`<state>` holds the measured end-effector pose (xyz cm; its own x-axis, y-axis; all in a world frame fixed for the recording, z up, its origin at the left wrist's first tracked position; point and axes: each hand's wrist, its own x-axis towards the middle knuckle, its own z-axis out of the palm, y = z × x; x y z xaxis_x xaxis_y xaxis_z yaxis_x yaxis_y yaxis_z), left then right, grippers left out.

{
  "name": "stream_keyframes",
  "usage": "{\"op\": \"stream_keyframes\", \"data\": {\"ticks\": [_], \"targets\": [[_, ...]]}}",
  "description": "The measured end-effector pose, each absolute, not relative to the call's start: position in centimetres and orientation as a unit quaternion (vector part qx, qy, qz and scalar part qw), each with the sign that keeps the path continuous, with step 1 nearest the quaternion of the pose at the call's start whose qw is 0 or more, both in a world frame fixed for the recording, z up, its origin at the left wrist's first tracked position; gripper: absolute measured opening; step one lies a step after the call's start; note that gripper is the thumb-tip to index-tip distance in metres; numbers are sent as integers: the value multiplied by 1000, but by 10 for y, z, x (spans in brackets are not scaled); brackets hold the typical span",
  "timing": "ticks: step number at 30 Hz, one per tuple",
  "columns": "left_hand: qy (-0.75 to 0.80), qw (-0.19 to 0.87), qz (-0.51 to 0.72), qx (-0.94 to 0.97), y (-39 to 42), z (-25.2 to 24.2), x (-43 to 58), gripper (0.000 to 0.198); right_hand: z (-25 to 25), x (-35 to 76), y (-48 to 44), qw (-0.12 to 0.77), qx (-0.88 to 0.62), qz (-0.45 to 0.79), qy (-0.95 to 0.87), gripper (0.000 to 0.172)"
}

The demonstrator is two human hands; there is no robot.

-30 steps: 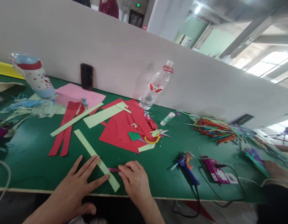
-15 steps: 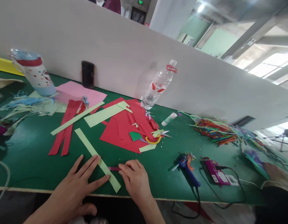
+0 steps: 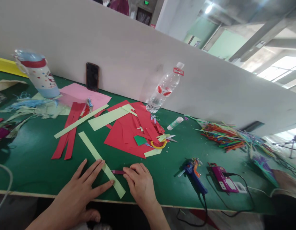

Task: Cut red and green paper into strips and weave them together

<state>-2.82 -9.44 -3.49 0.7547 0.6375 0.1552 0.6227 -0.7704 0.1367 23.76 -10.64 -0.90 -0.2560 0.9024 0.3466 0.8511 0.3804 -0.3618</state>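
A pale green paper strip [image 3: 90, 147] lies slantwise on the green table in front of me. My left hand [image 3: 82, 188] is flat with fingers spread, its fingertips resting on the strip's lower half. Just right of the strip, my right hand [image 3: 139, 180] pinches a slim purple piece [image 3: 117, 172]. Its left end comes up to the strip's edge; whether it is a small knife or a strip I cannot tell. Beyond my hands are red paper sheets [image 3: 116, 139], red paper strips [image 3: 70, 127] and a wider pale green piece [image 3: 107, 118].
Yellow-handled scissors [image 3: 158, 146] lie on the red paper, with a glue stick [image 3: 175, 123] beyond. A blue glue gun [image 3: 197, 180] and a purple corded device [image 3: 223, 179] are at right. A water bottle [image 3: 164, 91], phone [image 3: 92, 76] and flask [image 3: 43, 76] stand behind. Another person's hand [image 3: 285, 180] is far right.
The view has shifted slightly, so everything appears a little further right. Both hands keep their places on and beside the pale green strip.
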Motion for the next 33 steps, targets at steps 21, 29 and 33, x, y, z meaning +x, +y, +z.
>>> {"op": "stream_keyframes", "data": {"ticks": [21,29,33], "targets": [[339,40,86,936,-94,-34,-29,106,-10,236,-99,254,-552,50,-792,17],[344,45,89,934,-95,-33,-28,105,-11,234,-99,256,-550,52,-793,17],[343,46,89,934,-95,-35,-28,104,-11,236,-98,263,-551,63,-789,18]]}}
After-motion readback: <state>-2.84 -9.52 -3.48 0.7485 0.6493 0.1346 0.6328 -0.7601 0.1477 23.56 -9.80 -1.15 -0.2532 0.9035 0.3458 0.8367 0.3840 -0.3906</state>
